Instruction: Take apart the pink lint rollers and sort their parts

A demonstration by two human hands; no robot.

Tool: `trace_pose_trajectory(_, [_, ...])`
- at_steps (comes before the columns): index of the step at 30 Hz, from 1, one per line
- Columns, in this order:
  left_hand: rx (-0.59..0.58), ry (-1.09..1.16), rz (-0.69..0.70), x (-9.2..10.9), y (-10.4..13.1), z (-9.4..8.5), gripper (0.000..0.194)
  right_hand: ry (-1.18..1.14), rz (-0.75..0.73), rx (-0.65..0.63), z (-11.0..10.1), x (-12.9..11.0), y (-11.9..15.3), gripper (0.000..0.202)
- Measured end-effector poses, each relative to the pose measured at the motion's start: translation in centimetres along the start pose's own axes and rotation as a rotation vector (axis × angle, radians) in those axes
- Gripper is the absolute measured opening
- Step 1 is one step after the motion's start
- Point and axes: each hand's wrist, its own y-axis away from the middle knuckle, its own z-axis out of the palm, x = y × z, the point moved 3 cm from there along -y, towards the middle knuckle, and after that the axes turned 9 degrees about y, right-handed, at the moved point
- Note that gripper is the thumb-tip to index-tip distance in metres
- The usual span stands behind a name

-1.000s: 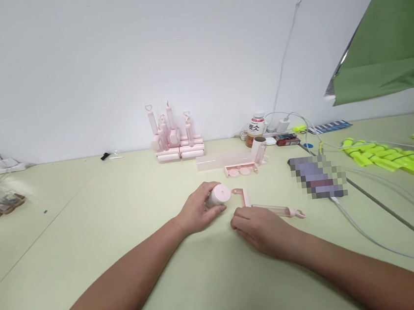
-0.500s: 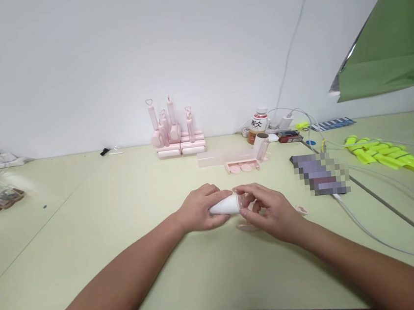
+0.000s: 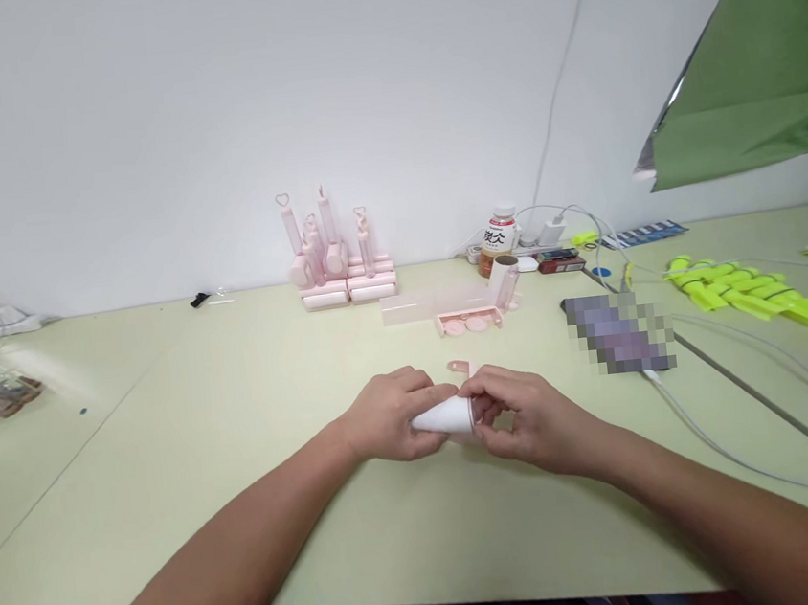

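Observation:
A white roll, which looks like a lint roller's sticky paper roll, lies sideways above the table. My left hand is wrapped around its left part, thumb and fingers on either side. At the roll's right end, my right hand is closed, with thumb and fingertips pinching at the rim. A small pink part shows just beyond the right fingertips. What lies inside the roll's end is hidden by my right fingers.
Pink lint rollers stand against the wall. In front of me lie a clear pink sheet and a pink tray. A brown tube, a bottle, a cabled phone and yellow-green strips are to the right.
My right fingers have closed in from around the roll's end to its rim. The pink part now shows beyond them. The view has shifted slightly.

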Motion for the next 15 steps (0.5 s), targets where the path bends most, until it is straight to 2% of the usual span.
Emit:
trace_pose_trajectory(3, [-0.014, -0.006, -0.009, 0.0, 0.0, 0.0, 0.045, -0.023, 0.024, 0.006, 0.3, 0.1, 0.1, 0.022])
trace_pose_trajectory(5, [-0.019, 0.006, -0.035, -0.2, 0.0, 0.0, 0.046, -0.121, 0.106, 0.007, 0.6, 0.6, 0.0, 0.024])
trace_pose_trajectory(7, [-0.028, 0.035, -0.094, -0.5, 0.0, -0.2, 0.047, -0.346, 0.276, 0.008, 0.9, 1.4, -0.2, 0.03])
trace_pose_trajectory(11, [-0.011, 0.188, -0.252, -0.8, -0.1, -0.8, 0.043, -0.989, 0.63, 0.09, 1.1, 2.8, -0.7, 0.034])
trace_pose_trajectory(13, [0.05, 0.3, -0.347, -1.0, -0.2, -0.9, 0.04, -1.197, 0.704, 0.127, 0.9, 3.1, -0.9, 0.031])
trace_pose_trajectory(15, [0.182, 0.457, -0.471, -1.3, -0.1, -0.9, 0.04, -1.278, 0.746, 0.145, 0.6, 3.2, -0.9, 0.027])
